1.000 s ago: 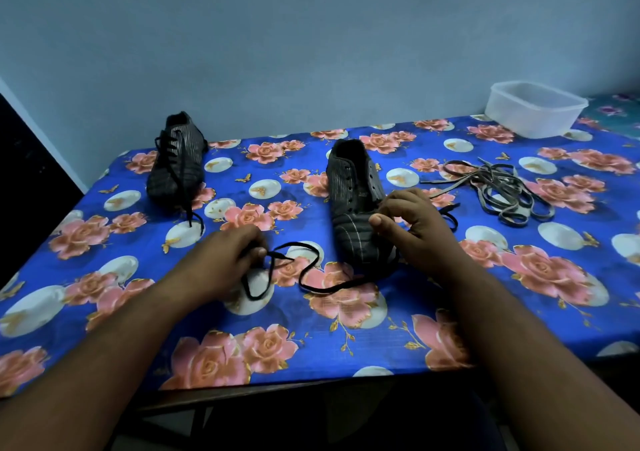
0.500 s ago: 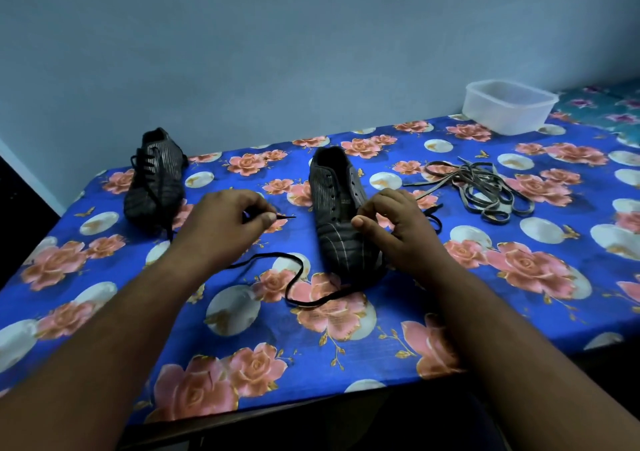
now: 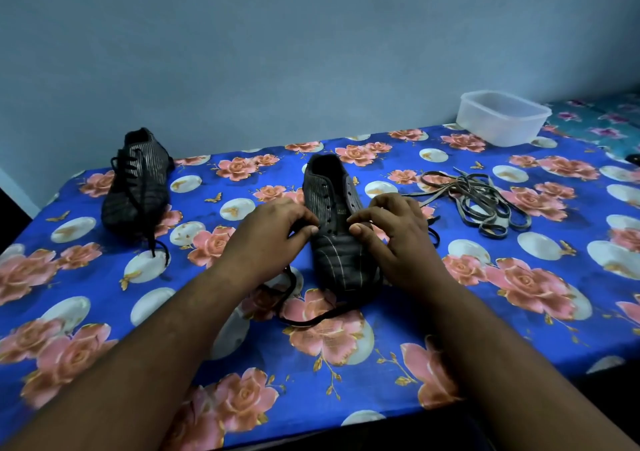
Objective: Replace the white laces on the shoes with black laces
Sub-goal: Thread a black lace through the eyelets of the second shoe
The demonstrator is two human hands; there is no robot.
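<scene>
A dark striped shoe [image 3: 337, 242] lies in the middle of the table, toe toward me, its eyelets bare. My left hand [image 3: 273, 232] pinches one end of a black lace [image 3: 304, 319] at the shoe's lower left eyelets. The lace trails under the shoe's toe and loops on the cloth. My right hand [image 3: 391, 229] grips the shoe's right side, thumb near the eyelets; the lace's other end pokes out behind it. A second dark shoe [image 3: 138, 191], laced in black, stands at the back left. The removed pale laces [image 3: 474, 204] lie in a tangle to the right.
A flowered blue cloth [image 3: 519, 312] covers the table, which ends at a wall behind. An empty clear plastic box [image 3: 502, 121] sits at the back right corner. The table's front edge runs just below my forearms.
My left hand has carried the lace end from the cloth up and right to the shoe's eyelets. My right hand stays on the shoe. The view has shifted slightly.
</scene>
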